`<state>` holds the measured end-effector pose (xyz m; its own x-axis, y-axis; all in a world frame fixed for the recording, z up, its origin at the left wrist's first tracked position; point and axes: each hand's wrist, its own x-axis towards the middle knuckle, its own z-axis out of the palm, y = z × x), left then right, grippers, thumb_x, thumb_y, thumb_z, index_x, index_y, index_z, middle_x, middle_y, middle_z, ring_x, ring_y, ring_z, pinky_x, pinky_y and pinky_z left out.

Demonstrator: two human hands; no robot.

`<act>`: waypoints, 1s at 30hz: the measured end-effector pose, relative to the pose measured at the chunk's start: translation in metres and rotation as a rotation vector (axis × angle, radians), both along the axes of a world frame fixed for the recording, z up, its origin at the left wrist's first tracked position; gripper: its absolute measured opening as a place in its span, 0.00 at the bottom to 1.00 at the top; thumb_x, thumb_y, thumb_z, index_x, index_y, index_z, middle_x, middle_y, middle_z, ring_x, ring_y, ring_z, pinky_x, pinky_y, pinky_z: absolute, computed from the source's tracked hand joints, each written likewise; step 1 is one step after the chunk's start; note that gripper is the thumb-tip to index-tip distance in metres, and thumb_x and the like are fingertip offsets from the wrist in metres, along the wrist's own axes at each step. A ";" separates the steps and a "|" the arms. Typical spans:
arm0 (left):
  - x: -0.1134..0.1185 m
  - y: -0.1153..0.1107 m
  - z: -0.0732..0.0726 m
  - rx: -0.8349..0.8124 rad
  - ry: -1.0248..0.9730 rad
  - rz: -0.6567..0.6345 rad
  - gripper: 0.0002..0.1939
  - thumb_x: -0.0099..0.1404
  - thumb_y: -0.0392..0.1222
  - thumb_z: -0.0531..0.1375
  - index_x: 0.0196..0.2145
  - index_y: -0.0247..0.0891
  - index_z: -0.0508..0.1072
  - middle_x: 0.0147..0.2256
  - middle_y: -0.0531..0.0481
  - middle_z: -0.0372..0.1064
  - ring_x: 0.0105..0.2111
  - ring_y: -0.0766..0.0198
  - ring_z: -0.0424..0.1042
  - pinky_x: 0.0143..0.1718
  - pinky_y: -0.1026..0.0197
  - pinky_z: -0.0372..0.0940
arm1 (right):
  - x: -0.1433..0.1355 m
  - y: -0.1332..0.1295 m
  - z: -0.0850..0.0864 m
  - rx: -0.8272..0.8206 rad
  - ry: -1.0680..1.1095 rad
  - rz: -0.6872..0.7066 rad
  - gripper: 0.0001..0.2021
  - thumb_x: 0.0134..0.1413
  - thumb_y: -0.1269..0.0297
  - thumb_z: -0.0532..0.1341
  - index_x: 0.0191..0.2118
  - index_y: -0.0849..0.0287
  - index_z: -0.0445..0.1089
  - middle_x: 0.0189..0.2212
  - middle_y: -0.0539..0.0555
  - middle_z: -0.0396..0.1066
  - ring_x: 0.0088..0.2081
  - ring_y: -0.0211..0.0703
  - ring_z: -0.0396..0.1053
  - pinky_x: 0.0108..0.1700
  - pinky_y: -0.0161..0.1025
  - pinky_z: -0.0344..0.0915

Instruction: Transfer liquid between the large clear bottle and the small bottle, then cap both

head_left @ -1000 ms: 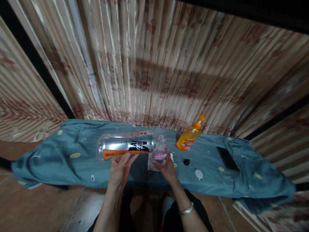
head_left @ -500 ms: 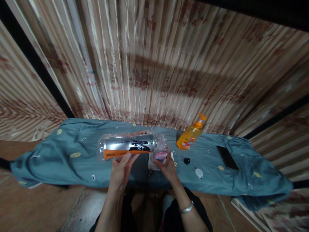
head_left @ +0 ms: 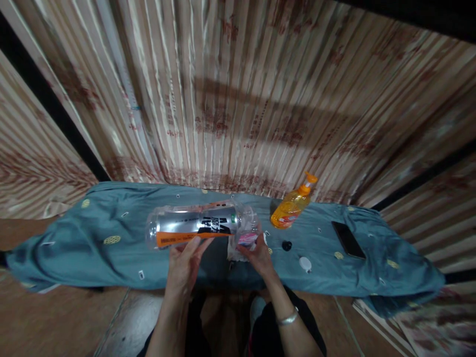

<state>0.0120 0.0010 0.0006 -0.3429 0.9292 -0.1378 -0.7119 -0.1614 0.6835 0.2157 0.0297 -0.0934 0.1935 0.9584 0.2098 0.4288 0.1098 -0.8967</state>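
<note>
A large clear plastic bottle (head_left: 197, 224) with a silver and orange label lies sideways in the air above the cloth, its neck toward the right. My left hand (head_left: 186, 260) grips it from below near the middle of the label. At the bottle's neck end, my right hand (head_left: 259, 254) is closed round a small clear container (head_left: 248, 238) with something pink and white showing through. Where the container meets the bottle, the clear plastics overlap and the contact is hard to make out. A whitish piece (head_left: 234, 252) lies beneath them.
An orange pump bottle (head_left: 290, 209) stands right of my hands. Nearer me are a small black cap (head_left: 286, 245) and a white round lid (head_left: 305, 264). A dark phone (head_left: 348, 240) lies farther right on the teal cloth (head_left: 130, 263). Behind hangs a striped curtain (head_left: 223, 99).
The whole view has shifted slightly, with the things on the cloth appearing a little farther left. Both hands keep their holds, and the bottle stays nearly level.
</note>
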 end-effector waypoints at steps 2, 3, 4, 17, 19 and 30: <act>0.000 0.000 0.000 0.003 0.008 -0.004 0.19 0.38 0.41 0.78 0.24 0.39 0.74 0.22 0.55 0.71 0.31 0.58 0.76 0.49 0.36 0.72 | 0.002 0.000 -0.001 -0.013 0.016 0.026 0.39 0.43 0.61 0.71 0.62 0.57 0.60 0.49 0.58 0.77 0.48 0.56 0.77 0.52 0.51 0.73; 0.000 -0.001 0.000 0.004 0.013 -0.006 0.19 0.38 0.41 0.78 0.24 0.38 0.73 0.22 0.55 0.71 0.31 0.58 0.76 0.49 0.36 0.71 | 0.003 0.001 -0.001 -0.018 0.016 0.039 0.38 0.43 0.61 0.71 0.61 0.57 0.60 0.49 0.58 0.77 0.49 0.56 0.77 0.52 0.52 0.72; -0.001 -0.001 -0.001 0.004 0.017 -0.008 0.18 0.39 0.41 0.78 0.23 0.38 0.73 0.21 0.55 0.70 0.31 0.58 0.76 0.49 0.36 0.71 | 0.004 0.000 -0.001 -0.021 0.013 0.046 0.36 0.43 0.61 0.71 0.60 0.57 0.62 0.49 0.58 0.77 0.49 0.56 0.77 0.52 0.52 0.72; -0.002 -0.002 -0.003 -0.027 0.019 -0.020 0.16 0.42 0.40 0.75 0.23 0.42 0.72 0.18 0.58 0.65 0.36 0.55 0.77 0.59 0.34 0.61 | 0.003 0.000 -0.007 -0.047 -0.034 0.023 0.31 0.45 0.60 0.70 0.56 0.57 0.65 0.45 0.57 0.79 0.46 0.55 0.78 0.50 0.49 0.72; -0.002 -0.002 -0.002 -0.022 0.020 -0.024 0.16 0.42 0.39 0.75 0.22 0.42 0.70 0.17 0.60 0.63 0.34 0.56 0.77 0.58 0.33 0.62 | 0.003 0.000 -0.008 -0.061 -0.028 0.015 0.31 0.45 0.59 0.70 0.56 0.58 0.64 0.45 0.58 0.79 0.46 0.56 0.78 0.49 0.49 0.72; -0.003 -0.003 0.002 -0.026 0.079 -0.032 0.18 0.40 0.42 0.77 0.26 0.41 0.74 0.23 0.55 0.73 0.34 0.55 0.78 0.52 0.35 0.69 | -0.001 -0.003 -0.003 -0.089 -0.011 0.005 0.27 0.45 0.60 0.71 0.52 0.57 0.66 0.44 0.57 0.79 0.46 0.56 0.77 0.51 0.51 0.72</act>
<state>0.0093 -0.0015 0.0029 -0.3237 0.9364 -0.1352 -0.6599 -0.1211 0.7415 0.2151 0.0270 -0.0959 0.1864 0.9744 0.1258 0.4387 0.0321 -0.8981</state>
